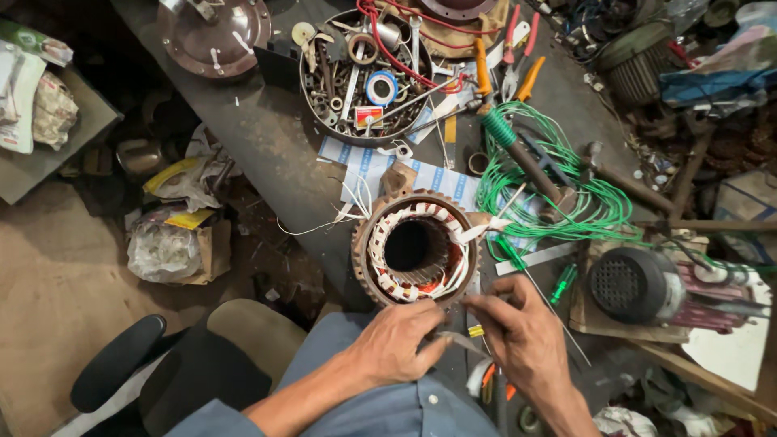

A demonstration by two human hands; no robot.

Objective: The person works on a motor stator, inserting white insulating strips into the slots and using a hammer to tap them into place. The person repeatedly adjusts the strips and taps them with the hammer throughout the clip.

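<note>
Presently seated at cluttered dark desk (267, 137), viewed from above. Motor stator (414, 248) upright at near desk edge, bore facing up, copper windings wrapped in white insulation around the inside. Left hand (396, 340) just below stator, fingers curled and pinched on a thin grey strip (460, 341); the strip's nature unclear. Right hand (526, 332) beside it, fingers bent toward the same strip, fingertips meeting the left hand's; grip closed, contact point partly hidden. Small yellow piece (476, 330) between the two hands. Green wire coil (566, 190) right of stator, hammer (526, 158) with green-taped handle lying across it. Green-handled screwdriver (518, 263) between coil and right hand. Round metal tray (372, 73) of screws, tape rolls and spanners farther back. Black fan-cover motor (635, 285) at right. Orange-handled pliers (522, 77) near tray.
</note>
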